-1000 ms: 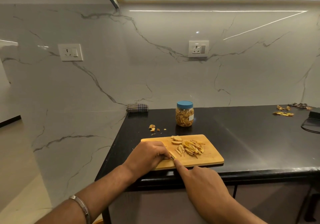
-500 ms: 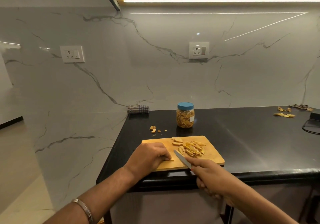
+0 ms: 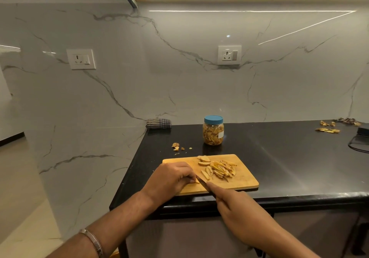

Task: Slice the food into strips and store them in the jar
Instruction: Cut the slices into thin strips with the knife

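A wooden cutting board (image 3: 243, 180) lies at the front edge of the black counter. My left hand (image 3: 171, 178) rests on its left part, fingers curled over a small yellow food piece (image 3: 197, 182). My right hand (image 3: 233, 207) grips a knife (image 3: 202, 182), index finger along its spine, blade down beside my left fingertips. A heap of cut yellow strips (image 3: 219, 170) and some wider slices (image 3: 203, 159) lie on the board's middle. Behind stands a clear jar (image 3: 213, 133) with a blue lid, filled with strips.
Food scraps (image 3: 176, 146) lie on the counter left of the jar. A folded checked cloth (image 3: 158, 123) sits at the back corner. More peels (image 3: 327, 129) and a black cable (image 3: 357, 144) are at the far right. The counter's left edge drops to the floor.
My right hand has come back onto the board from the counter edge. The knife, lifted clear half a second ago, is now down against the piece under my left fingers.
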